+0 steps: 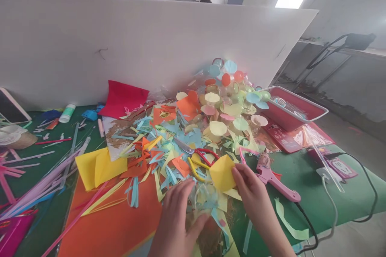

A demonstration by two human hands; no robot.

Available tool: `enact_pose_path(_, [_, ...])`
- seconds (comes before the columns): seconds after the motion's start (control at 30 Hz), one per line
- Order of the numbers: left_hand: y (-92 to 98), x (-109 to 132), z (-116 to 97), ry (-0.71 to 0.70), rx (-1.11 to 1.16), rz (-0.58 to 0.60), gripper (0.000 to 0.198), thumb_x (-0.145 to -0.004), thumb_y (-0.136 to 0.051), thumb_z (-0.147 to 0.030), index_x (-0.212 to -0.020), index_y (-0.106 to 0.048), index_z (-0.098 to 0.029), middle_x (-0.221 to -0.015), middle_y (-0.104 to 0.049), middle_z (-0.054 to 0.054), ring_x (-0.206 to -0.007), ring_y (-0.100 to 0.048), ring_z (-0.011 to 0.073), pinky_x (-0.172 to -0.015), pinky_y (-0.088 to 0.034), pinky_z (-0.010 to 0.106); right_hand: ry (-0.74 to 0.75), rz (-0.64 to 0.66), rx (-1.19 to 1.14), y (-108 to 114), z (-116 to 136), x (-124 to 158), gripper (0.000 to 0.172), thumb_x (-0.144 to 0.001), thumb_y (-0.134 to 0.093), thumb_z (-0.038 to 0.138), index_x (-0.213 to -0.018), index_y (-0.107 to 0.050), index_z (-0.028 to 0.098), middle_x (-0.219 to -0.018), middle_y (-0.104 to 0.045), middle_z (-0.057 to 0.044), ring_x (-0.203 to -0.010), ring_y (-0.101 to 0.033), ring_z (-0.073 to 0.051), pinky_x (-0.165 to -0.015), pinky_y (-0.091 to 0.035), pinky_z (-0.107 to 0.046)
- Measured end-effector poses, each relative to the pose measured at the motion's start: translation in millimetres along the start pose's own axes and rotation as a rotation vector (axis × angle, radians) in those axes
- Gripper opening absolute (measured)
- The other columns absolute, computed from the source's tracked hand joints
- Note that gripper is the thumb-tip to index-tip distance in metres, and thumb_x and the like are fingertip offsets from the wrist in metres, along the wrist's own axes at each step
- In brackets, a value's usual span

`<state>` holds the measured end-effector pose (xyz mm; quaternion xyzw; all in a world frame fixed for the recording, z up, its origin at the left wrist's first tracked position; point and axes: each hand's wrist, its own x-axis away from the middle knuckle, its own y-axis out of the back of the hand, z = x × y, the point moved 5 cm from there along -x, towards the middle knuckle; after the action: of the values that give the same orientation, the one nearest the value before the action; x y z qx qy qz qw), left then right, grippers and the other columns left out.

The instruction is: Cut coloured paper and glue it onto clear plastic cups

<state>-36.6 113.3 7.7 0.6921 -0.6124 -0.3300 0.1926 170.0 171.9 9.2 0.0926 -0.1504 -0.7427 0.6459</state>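
Head view, near to far:

1. The left hand (177,219) curves over a clear plastic capsule (202,200) packed with paper scraps, its fingers spread as if steadying it; whether they clamp it, I cannot tell.
2. The right hand (256,194) has thumb and fingers pressed together on a folded yellow paper (221,172), seemingly pinched at its edge to keep the folds closed.
3. Just beyond the hands, red-handled scissors (205,156) lie on a heap of cut paper strips (159,160), left within easy reach, it seems.
4. A pink glue gun (268,178) rests on the green mat (304,180) beside the right hand, convenient to that side.
5. Farther off, a mound of capsules and pastel paper discs (229,104) sits against a white board (135,44), which appears to hold it back, beside a red tray (294,108).
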Motion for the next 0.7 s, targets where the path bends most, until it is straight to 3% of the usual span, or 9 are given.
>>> enact_pose_path(0.2, [-9.0, -0.9, 8.1, -0.226, -0.300, 0.148, 0.045, -0.091, -0.054, -0.024, -0.135, -0.050, -0.034, -0.134, -0.062, 0.003, -0.127, -0.055, 0.0245, -0.097, -0.053, 0.040, -0.034, -0.025, 0.245, 8.5, -11.9, -6.9, 0.049, -0.094, -0.041, 0.056, -0.127, -0.051, 0.020, -0.079, -0.062, -0.003, -0.060, -0.053, -0.017, -0.054, -0.043, -0.027])
enact_pose_path(0.33, [-7.9, -4.0, 2.9, -0.255, -0.333, 0.076, 0.040, -0.093, -0.051, -0.025, -0.133, -0.052, -0.032, -0.127, -0.066, 0.004, -0.121, -0.059, 0.0240, -0.092, -0.055, 0.038, 0.161, -0.238, 0.563, 32.9, -9.0, -6.6, 0.044, -0.096, -0.036, 0.049, -0.124, -0.054, 0.021, -0.103, -0.064, -0.012, -0.087, -0.061, -0.027, -0.070, -0.049, -0.037])
enact_pose_path(0.4, [-7.6, -2.7, 1.4, -0.230, -0.304, 0.019, 0.039, -0.094, -0.051, -0.028, -0.133, -0.051, -0.031, -0.125, -0.066, 0.005, -0.119, -0.060, 0.0245, -0.093, -0.054, 0.039, 0.241, -0.330, 0.759, 50.1, -15.8, -5.6, 0.042, -0.098, -0.031, 0.045, -0.120, -0.057, 0.021, -0.111, -0.063, -0.014, -0.098, -0.059, -0.032, -0.076, -0.048, -0.042])
enact_pose_path(0.47, [-6.8, -0.1, 2.8, -0.169, -0.253, -0.047, 0.039, -0.094, -0.051, -0.030, -0.133, -0.049, -0.030, -0.125, -0.065, 0.006, -0.120, -0.060, 0.0249, -0.096, -0.053, 0.041, 0.255, -0.388, 0.945, 67.4, -29.8, -5.4, 0.042, -0.099, -0.027, 0.040, -0.117, -0.060, 0.021, -0.111, -0.063, -0.015, -0.094, -0.058, -0.032, -0.079, -0.048, -0.045])
enact_pose_path(0.7, [1.5, 2.9, 6.5, 0.053, -0.055, -0.151, 0.038, -0.095, -0.048, -0.041, -0.131, -0.048, -0.029, -0.129, -0.059, 0.010, -0.120, -0.059, 0.0261, -0.093, -0.055, 0.040, 0.202, -0.303, 1.150, 93.1, -69.9, -8.1, 0.044, -0.101, -0.026, 0.038, -0.129, -0.054, 0.017, -0.118, -0.062, -0.015, -0.102, -0.059, -0.032, -0.085, -0.048, -0.043])
